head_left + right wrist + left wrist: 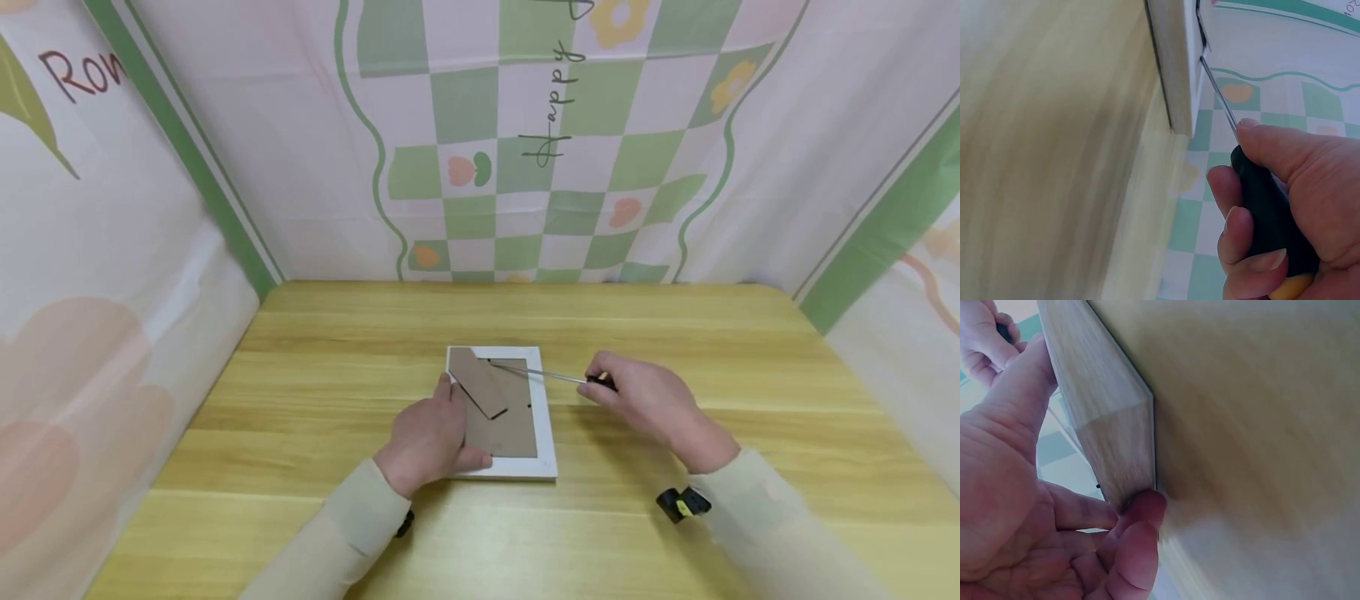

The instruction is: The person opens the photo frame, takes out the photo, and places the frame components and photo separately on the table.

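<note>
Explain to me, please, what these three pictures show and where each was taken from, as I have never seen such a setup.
There is no robot here, just a person's two bare hands. The widest picture comes from a camera worn on the head, looking forward and down; the other two come from cameras on the left and right wrists. On the wood-grained table lies a white picture frame with its brown backing and stand flap facing up. The left hand holds the frame at its edges. The right hand holds a screwdriver-like tool by its dark handle, its thin metal shaft reaching over the backing. A checked, printed cloth hangs behind the table.
</note>
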A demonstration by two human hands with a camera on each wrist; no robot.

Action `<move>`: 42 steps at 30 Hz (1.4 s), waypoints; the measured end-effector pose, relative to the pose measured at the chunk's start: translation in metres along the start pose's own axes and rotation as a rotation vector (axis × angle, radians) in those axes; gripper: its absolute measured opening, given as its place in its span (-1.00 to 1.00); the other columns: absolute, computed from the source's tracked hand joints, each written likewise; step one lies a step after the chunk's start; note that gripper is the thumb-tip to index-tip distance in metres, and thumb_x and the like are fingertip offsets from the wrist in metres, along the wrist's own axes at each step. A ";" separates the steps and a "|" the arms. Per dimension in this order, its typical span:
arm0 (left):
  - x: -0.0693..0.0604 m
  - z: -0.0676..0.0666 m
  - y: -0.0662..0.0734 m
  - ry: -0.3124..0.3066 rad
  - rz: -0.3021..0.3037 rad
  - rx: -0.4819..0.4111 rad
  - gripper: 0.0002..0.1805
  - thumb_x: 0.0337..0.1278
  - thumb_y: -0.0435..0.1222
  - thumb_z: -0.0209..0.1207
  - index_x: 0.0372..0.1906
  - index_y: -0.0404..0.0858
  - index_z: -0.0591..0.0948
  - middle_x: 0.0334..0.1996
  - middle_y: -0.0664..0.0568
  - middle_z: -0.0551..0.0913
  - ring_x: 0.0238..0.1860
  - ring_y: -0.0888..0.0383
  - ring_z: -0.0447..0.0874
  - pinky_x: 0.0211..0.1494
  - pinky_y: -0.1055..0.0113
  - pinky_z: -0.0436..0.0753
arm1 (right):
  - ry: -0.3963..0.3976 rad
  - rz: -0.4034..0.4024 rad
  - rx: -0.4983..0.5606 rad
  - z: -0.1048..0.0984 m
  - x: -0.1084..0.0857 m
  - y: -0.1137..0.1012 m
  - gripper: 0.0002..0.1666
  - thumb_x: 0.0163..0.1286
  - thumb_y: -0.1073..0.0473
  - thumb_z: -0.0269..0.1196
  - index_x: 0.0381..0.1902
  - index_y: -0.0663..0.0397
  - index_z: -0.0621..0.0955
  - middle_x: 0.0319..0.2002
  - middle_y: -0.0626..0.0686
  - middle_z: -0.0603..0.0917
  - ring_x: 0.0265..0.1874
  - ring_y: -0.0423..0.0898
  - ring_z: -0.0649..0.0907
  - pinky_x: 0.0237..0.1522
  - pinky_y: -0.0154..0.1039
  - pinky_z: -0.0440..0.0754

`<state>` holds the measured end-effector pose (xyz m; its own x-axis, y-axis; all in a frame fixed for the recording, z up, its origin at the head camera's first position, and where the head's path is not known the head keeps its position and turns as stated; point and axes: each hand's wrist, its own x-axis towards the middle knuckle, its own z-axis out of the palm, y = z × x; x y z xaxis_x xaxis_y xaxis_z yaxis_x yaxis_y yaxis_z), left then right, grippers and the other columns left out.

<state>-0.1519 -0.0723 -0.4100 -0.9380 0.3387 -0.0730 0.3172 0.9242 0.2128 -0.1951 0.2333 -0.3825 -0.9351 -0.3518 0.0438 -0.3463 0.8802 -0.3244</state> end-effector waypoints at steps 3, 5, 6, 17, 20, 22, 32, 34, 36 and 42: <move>-0.001 0.000 0.000 0.015 0.005 0.016 0.31 -0.08 0.30 0.49 0.47 -0.62 0.29 0.48 -0.47 0.33 -0.69 0.14 0.40 -0.69 0.33 0.40 | -0.001 0.008 0.001 0.002 0.000 0.000 -0.78 0.48 -0.11 0.32 -0.14 -0.13 0.67 -0.40 -0.20 0.69 -0.47 -0.20 0.56 -0.40 -0.16 0.53; -0.001 0.000 0.001 0.024 0.012 0.036 0.30 -0.08 0.31 0.48 0.46 -0.62 0.30 0.47 -0.47 0.35 -0.71 0.16 0.39 -0.70 0.34 0.39 | -0.001 0.012 0.007 0.003 0.000 0.001 -0.78 0.49 -0.11 0.32 -0.14 -0.13 0.66 -0.40 -0.19 0.69 -0.46 -0.20 0.55 -0.39 -0.17 0.52; -0.001 0.000 0.001 0.025 0.015 0.047 0.30 -0.08 0.32 0.48 0.46 -0.62 0.31 0.47 -0.46 0.35 -0.72 0.16 0.38 -0.71 0.34 0.39 | 0.001 0.015 0.007 0.004 0.000 0.001 -0.78 0.49 -0.11 0.32 -0.14 -0.13 0.66 -0.40 -0.19 0.68 -0.46 -0.19 0.55 -0.39 -0.17 0.52; 0.001 -0.001 0.003 0.002 -0.001 0.077 0.30 -0.07 0.34 0.46 0.47 -0.60 0.31 0.48 -0.43 0.35 -0.74 0.17 0.38 -0.72 0.34 0.40 | -0.021 0.040 0.035 0.003 0.000 0.001 -0.73 0.53 -0.17 0.26 -0.17 -0.16 0.70 -0.42 -0.20 0.67 -0.46 -0.18 0.54 -0.35 -0.20 0.50; 0.001 -0.001 0.003 0.001 -0.003 0.079 0.30 -0.08 0.34 0.46 0.47 -0.60 0.31 0.48 -0.44 0.36 -0.74 0.16 0.38 -0.72 0.33 0.39 | -0.056 0.052 0.062 0.001 0.002 0.001 -0.63 0.56 -0.23 0.19 -0.14 -0.13 0.73 -0.42 -0.19 0.68 -0.45 -0.18 0.56 -0.33 -0.19 0.52; 0.001 -0.001 0.003 0.003 -0.005 0.087 0.30 -0.08 0.35 0.46 0.47 -0.59 0.32 0.48 -0.43 0.36 -0.74 0.16 0.38 -0.72 0.33 0.39 | -0.080 0.066 0.086 -0.001 0.003 0.001 -0.56 0.57 -0.27 0.15 -0.11 -0.12 0.75 -0.40 -0.17 0.70 -0.42 -0.18 0.58 -0.30 -0.18 0.53; 0.001 0.000 0.006 0.004 -0.017 0.107 0.32 -0.09 0.38 0.44 0.48 -0.58 0.31 0.48 -0.42 0.37 -0.75 0.17 0.38 -0.72 0.32 0.39 | -0.040 0.073 0.027 -0.001 -0.001 -0.002 -0.74 0.49 -0.18 0.30 -0.16 -0.18 0.70 -0.31 -0.20 0.75 -0.44 -0.21 0.58 -0.41 -0.21 0.50; 0.001 0.000 0.006 0.003 -0.018 0.106 0.32 -0.09 0.38 0.44 0.48 -0.58 0.31 0.48 -0.42 0.37 -0.74 0.16 0.39 -0.72 0.31 0.40 | -0.030 0.069 0.015 0.000 -0.003 -0.003 -0.76 0.48 -0.16 0.30 -0.16 -0.18 0.69 -0.32 -0.20 0.74 -0.44 -0.21 0.58 -0.41 -0.20 0.50; 0.002 0.000 0.006 -0.001 -0.022 0.106 0.32 -0.09 0.38 0.44 0.48 -0.58 0.31 0.48 -0.42 0.36 -0.74 0.16 0.39 -0.71 0.31 0.40 | -0.025 0.065 0.005 0.000 -0.004 -0.004 -0.75 0.48 -0.15 0.31 -0.15 -0.16 0.69 -0.33 -0.19 0.74 -0.44 -0.21 0.59 -0.41 -0.19 0.51; 0.002 0.000 0.004 -0.001 -0.019 0.073 0.31 -0.08 0.35 0.46 0.48 -0.59 0.30 0.49 -0.43 0.35 -0.75 0.17 0.38 -0.72 0.33 0.39 | -0.026 0.058 -0.017 0.005 -0.004 -0.007 -0.71 0.49 -0.15 0.29 -0.12 -0.08 0.66 -0.42 -0.15 0.68 -0.49 -0.16 0.55 -0.48 -0.20 0.46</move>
<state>-0.1522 -0.0682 -0.4092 -0.9438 0.3214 -0.0777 0.3089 0.9408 0.1398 -0.1889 0.2272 -0.3849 -0.9516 -0.3075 0.0008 -0.2926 0.9048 -0.3095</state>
